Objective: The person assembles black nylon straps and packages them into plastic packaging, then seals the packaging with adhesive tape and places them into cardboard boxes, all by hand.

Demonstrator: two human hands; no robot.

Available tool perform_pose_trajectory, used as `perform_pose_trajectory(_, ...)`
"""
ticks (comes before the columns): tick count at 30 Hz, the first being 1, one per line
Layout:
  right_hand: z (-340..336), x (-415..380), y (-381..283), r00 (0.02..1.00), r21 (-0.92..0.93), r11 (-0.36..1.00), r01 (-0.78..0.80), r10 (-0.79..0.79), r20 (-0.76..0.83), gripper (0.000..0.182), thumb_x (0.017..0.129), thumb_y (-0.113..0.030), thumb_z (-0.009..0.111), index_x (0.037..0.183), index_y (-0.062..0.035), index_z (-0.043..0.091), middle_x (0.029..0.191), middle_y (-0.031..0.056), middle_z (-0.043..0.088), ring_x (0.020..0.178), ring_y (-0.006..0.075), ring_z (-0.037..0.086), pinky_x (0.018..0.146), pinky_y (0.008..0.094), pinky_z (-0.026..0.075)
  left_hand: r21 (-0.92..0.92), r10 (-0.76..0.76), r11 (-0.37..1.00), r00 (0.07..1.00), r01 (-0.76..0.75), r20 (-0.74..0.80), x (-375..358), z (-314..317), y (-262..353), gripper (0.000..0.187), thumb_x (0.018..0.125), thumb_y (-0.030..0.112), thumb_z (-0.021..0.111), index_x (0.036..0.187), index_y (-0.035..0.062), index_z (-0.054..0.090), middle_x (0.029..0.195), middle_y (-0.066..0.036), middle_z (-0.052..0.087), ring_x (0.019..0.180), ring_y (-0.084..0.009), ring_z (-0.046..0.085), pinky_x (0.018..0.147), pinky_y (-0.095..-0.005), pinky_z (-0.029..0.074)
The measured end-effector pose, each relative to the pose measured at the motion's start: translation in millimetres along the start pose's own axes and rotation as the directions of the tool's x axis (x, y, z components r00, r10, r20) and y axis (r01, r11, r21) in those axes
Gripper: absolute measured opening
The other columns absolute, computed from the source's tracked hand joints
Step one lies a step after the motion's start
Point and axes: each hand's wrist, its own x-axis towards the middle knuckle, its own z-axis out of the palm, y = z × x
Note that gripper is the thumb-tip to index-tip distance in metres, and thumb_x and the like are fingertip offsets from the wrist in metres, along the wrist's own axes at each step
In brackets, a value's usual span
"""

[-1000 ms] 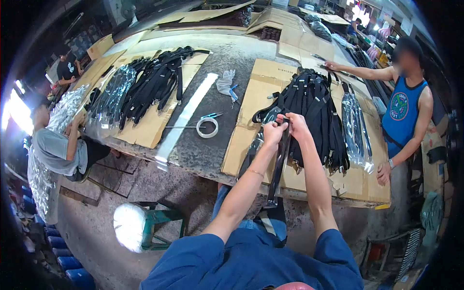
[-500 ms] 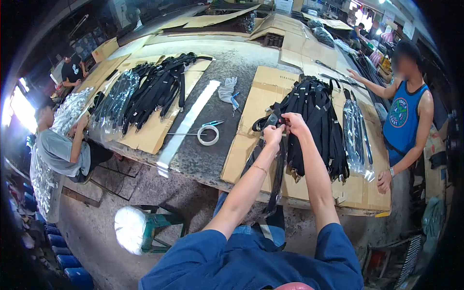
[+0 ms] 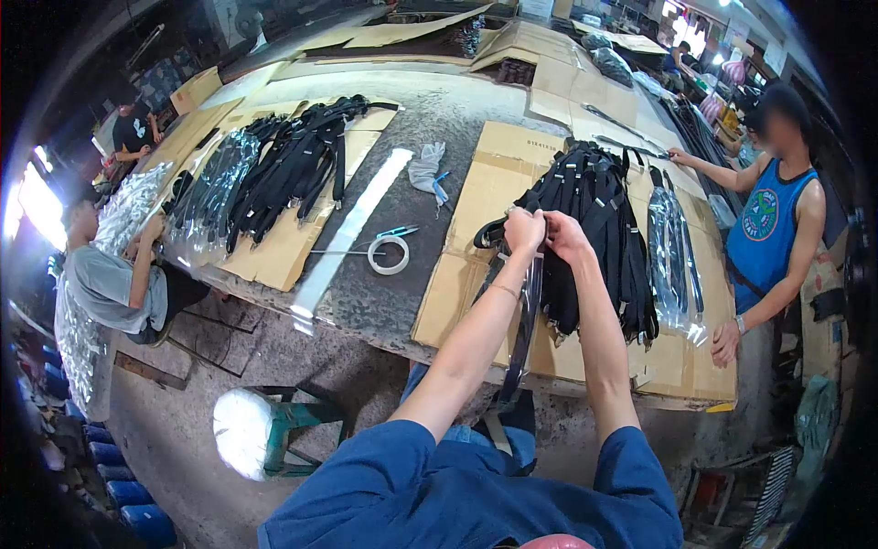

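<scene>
My left hand (image 3: 524, 231) and my right hand (image 3: 567, 238) are close together over the cardboard's left half, fingers closed in a pinch. Between them is the top of a black strap in a clear plastic sleeve (image 3: 528, 320), which hangs down past the table edge. The exact grip of the fingertips is partly hidden. Just beyond and to the right lies a thick pile of black suspenders (image 3: 599, 220) with small metal clips. A few bagged suspenders (image 3: 672, 256) lie flat to the right of the pile.
A tape roll (image 3: 389, 255), a cyan-handled tool (image 3: 398, 231), a white strip (image 3: 352, 238) and a grey glove (image 3: 426, 169) lie left of the cardboard (image 3: 448, 302). Another suspender pile (image 3: 293, 174) is farther left. Co-workers stand right and sit left; a stool (image 3: 245, 435) is below.
My hands have risen slightly and drawn together, and the sleeved strap hangs straighter below them. The co-worker on the right has drawn a hand toward the straps at the back.
</scene>
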Motion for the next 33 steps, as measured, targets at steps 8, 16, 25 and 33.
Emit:
perform_pose_trajectory(8, -4, 3, 1, 0.988, 0.033, 0.996, 0.084, -0.088, 0.128, 0.007, 0.090, -0.011, 0.058, 0.087, -0.0048, 0.060, 0.075, -0.0007, 0.057, 0.062, 0.0086, 0.051, 0.057, 0.0227, 0.043, 0.487, 0.415, 0.733, 0.880, -0.474, 0.232, -7, -52, 58, 0.034, 0.086, 0.036, 0.055, 0.087, 0.0058, 0.068, 0.087, -0.020, 0.066, 0.079, -0.0377, 0.065, 0.073, -0.0460, 0.051)
perform_pose_trajectory(16, 2, -16, -9, 0.992, -0.059, 0.994, 0.089, -0.082, 0.100, 0.018, 0.089, -0.014, 0.063, 0.101, -0.0013, 0.060, 0.079, -0.0002, 0.059, 0.066, 0.0081, 0.055, 0.061, 0.0230, 0.046, -0.257, -0.013, 0.920, 0.677, 0.297, 0.736, 67, -44, -5, 0.024, 0.086, 0.010, 0.061, 0.109, 0.0061, 0.059, 0.078, -0.002, 0.060, 0.072, -0.0119, 0.060, 0.056, -0.0233, 0.049)
perform_pose_trajectory(25, 43, -66, -74, 0.948, -0.340, 0.891, 0.302, -0.317, 0.012, 0.029, 0.085, -0.011, 0.068, 0.108, 0.0016, 0.059, 0.076, 0.0020, 0.061, 0.060, 0.0072, 0.055, 0.052, 0.0223, 0.046, -0.322, 0.293, 0.945, 0.592, -0.060, 0.750, 11, -98, 83, 0.064, 0.075, -0.001, 0.070, 0.132, 0.0074, 0.041, 0.085, -0.013, 0.067, 0.075, -0.0175, 0.066, 0.067, -0.0281, 0.052)
perform_pose_trajectory(33, 65, -109, -99, 0.868, -0.198, 0.846, 0.496, -0.486, 0.100, 0.026, 0.089, -0.017, 0.063, 0.108, 0.0007, 0.059, 0.081, 0.0016, 0.059, 0.066, 0.0067, 0.054, 0.056, 0.0218, 0.045, -0.379, 0.403, 0.912, 0.524, -0.158, 0.751, -14, -119, 131, 0.042, 0.077, 0.002, 0.069, 0.118, 0.0034, 0.059, 0.095, -0.012, 0.066, 0.079, -0.0152, 0.064, 0.074, -0.0270, 0.052)
